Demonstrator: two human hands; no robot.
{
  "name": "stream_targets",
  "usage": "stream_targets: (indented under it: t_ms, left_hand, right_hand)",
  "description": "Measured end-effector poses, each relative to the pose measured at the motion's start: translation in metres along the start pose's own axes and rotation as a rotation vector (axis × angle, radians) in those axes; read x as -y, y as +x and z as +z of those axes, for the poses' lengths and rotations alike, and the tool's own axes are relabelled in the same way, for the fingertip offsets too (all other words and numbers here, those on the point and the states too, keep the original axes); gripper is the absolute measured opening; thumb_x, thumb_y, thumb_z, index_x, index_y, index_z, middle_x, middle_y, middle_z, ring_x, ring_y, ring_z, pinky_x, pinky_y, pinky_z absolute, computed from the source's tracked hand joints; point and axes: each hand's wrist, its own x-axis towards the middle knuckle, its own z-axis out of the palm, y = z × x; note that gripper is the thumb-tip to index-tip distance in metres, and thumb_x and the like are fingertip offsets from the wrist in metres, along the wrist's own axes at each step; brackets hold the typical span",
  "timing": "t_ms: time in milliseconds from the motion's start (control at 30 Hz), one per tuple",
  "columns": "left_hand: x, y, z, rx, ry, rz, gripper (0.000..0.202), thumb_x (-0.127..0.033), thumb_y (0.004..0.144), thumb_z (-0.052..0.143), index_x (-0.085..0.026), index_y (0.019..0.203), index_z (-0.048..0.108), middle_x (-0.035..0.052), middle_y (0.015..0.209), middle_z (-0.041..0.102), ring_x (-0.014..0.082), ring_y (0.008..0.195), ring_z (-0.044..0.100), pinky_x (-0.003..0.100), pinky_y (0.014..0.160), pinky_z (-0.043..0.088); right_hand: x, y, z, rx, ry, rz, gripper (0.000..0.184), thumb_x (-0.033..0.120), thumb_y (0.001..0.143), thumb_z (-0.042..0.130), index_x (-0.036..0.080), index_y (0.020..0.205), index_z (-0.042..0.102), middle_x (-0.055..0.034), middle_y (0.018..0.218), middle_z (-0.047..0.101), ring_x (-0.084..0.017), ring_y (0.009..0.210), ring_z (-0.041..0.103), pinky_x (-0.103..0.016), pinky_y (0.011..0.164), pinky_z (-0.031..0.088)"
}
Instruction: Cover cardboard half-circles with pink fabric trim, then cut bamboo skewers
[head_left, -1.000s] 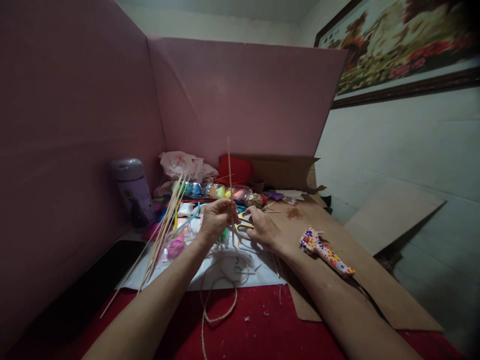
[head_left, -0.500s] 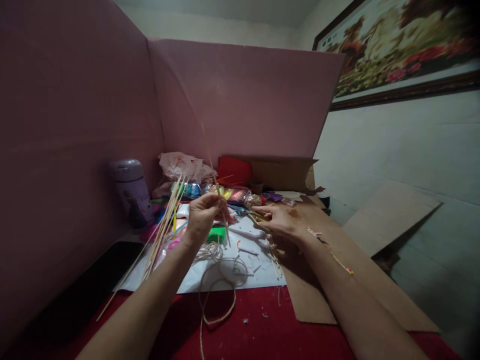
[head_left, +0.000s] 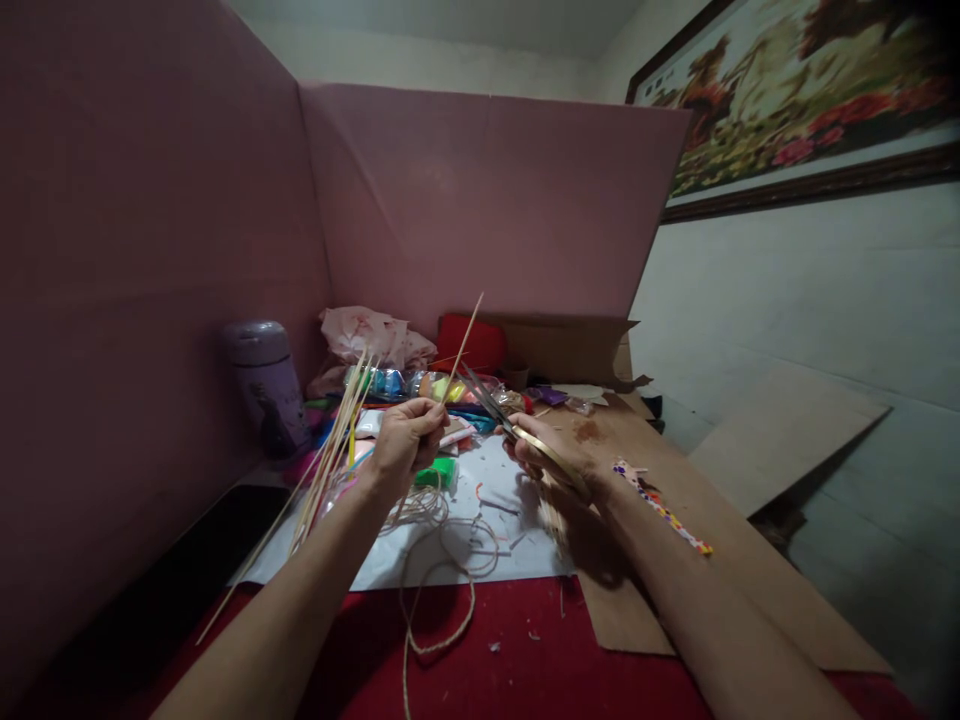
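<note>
My left hand (head_left: 403, 442) is closed on a thin bamboo stick (head_left: 463, 340) that slants up and to the right. My right hand (head_left: 551, 462) grips a pair of scissors (head_left: 495, 408) with yellowish handles, the blades pointing up-left toward the stick. Both hands hover over a white sheet (head_left: 480, 520) on the table. A bundle of more bamboo sticks (head_left: 322, 470) leans at the left. Loose twine (head_left: 435, 570) curls below my hands.
A lilac flask (head_left: 266, 385) stands at the left by the pink partition (head_left: 465, 200). Coloured clay packs (head_left: 420, 384) and a pink bag (head_left: 364, 330) lie at the back. A patterned glue gun (head_left: 660, 508) rests on brown cardboard (head_left: 720, 570) at the right. Red cloth (head_left: 510, 660) covers the near table.
My right hand has picked the scissors up off the table and raised them toward the stick. The stick in my left hand has tipped from upright to slanting right.
</note>
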Motion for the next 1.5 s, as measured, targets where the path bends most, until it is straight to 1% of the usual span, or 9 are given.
stream_targets:
  t_ms: [133, 367, 633, 867, 1133, 1233, 1300, 1400, 1500]
  left_hand:
    - [-0.001, -0.001, -0.001, -0.032, 0.066, -0.019, 0.025, -0.032, 0.066, 0.066, -0.015, 0.056, 0.051, -0.0081, 0.033, 0.034, 0.0018, 0.025, 0.020, 0.015, 0.026, 0.010]
    - [0.001, -0.001, -0.001, -0.033, 0.161, -0.034, 0.029, -0.035, 0.067, 0.065, -0.014, 0.052, 0.052, -0.0073, 0.031, 0.034, 0.0022, 0.025, 0.020, 0.017, 0.027, 0.009]
    - [0.002, -0.002, -0.001, -0.004, 0.232, -0.090, 0.031, -0.037, 0.068, 0.064, -0.014, 0.051, 0.052, -0.0076, 0.032, 0.032, 0.0023, 0.025, 0.019, 0.018, 0.027, 0.008]
    - [0.004, 0.000, -0.002, 0.032, 0.245, -0.138, 0.032, -0.039, 0.069, 0.064, -0.013, 0.052, 0.055, -0.0078, 0.033, 0.031, 0.0015, 0.026, 0.019, 0.017, 0.029, 0.007]
    - [0.002, -0.001, -0.002, 0.011, 0.301, -0.131, 0.032, -0.038, 0.067, 0.065, -0.014, 0.049, 0.055, -0.0071, 0.032, 0.032, 0.0018, 0.026, 0.019, 0.019, 0.030, 0.006]
    - [0.001, 0.000, -0.002, -0.006, 0.303, -0.141, 0.030, -0.036, 0.066, 0.066, -0.014, 0.049, 0.055, -0.0066, 0.032, 0.034, 0.0019, 0.026, 0.020, 0.019, 0.031, 0.006]
    - [0.001, 0.001, -0.002, -0.026, 0.294, -0.138, 0.028, -0.033, 0.064, 0.067, -0.013, 0.047, 0.055, -0.0053, 0.033, 0.038, 0.0019, 0.027, 0.023, 0.019, 0.032, 0.007]
    - [0.001, 0.002, -0.001, -0.041, 0.287, -0.121, 0.028, -0.031, 0.063, 0.067, -0.012, 0.046, 0.055, -0.0037, 0.035, 0.041, 0.0021, 0.029, 0.027, 0.019, 0.033, 0.010]
    - [0.001, 0.002, 0.000, -0.029, 0.284, -0.113, 0.028, -0.031, 0.063, 0.068, -0.012, 0.046, 0.057, -0.0041, 0.033, 0.039, 0.0024, 0.030, 0.026, 0.019, 0.034, 0.013]
  right_hand:
    - [0.004, 0.001, 0.002, 0.014, -0.002, 0.004, 0.064, 0.068, 0.058, 0.063, 0.018, 0.093, 0.043, 0.0053, 0.065, 0.039, -0.008, 0.052, 0.030, -0.022, 0.046, 0.023]
    - [0.011, 0.001, 0.008, 0.027, -0.013, -0.005, 0.062, 0.063, 0.056, 0.068, 0.018, 0.091, 0.044, 0.0047, 0.066, 0.041, -0.008, 0.055, 0.033, -0.022, 0.048, 0.026]
    - [0.013, 0.001, 0.011, 0.020, -0.039, -0.015, 0.060, 0.061, 0.057, 0.069, 0.018, 0.090, 0.044, 0.0048, 0.065, 0.043, -0.009, 0.055, 0.034, -0.022, 0.048, 0.026]
    - [0.014, 0.000, 0.012, 0.020, -0.051, -0.028, 0.056, 0.058, 0.059, 0.069, 0.017, 0.089, 0.047, 0.0045, 0.065, 0.044, -0.009, 0.056, 0.036, -0.022, 0.049, 0.027]
    - [0.011, 0.000, 0.011, 0.040, -0.090, -0.039, 0.050, 0.054, 0.063, 0.068, 0.017, 0.091, 0.051, 0.0052, 0.064, 0.042, -0.008, 0.055, 0.033, -0.022, 0.049, 0.025]
    - [0.010, 0.000, 0.010, 0.024, -0.116, -0.015, 0.055, 0.055, 0.062, 0.068, 0.015, 0.096, 0.053, 0.0053, 0.063, 0.042, -0.008, 0.053, 0.033, -0.022, 0.047, 0.024]
    - [0.008, -0.001, 0.011, 0.018, -0.115, -0.013, 0.056, 0.055, 0.062, 0.067, 0.013, 0.097, 0.054, 0.0050, 0.062, 0.042, -0.008, 0.051, 0.033, -0.022, 0.046, 0.024]
    - [0.007, -0.001, 0.013, 0.013, -0.127, -0.029, 0.051, 0.056, 0.064, 0.065, 0.013, 0.090, 0.056, 0.0056, 0.058, 0.041, -0.007, 0.048, 0.030, -0.021, 0.044, 0.021]
    - [0.009, -0.002, 0.016, -0.022, -0.143, -0.029, 0.050, 0.057, 0.064, 0.064, 0.013, 0.084, 0.057, 0.0065, 0.054, 0.038, -0.006, 0.046, 0.028, -0.022, 0.043, 0.020]
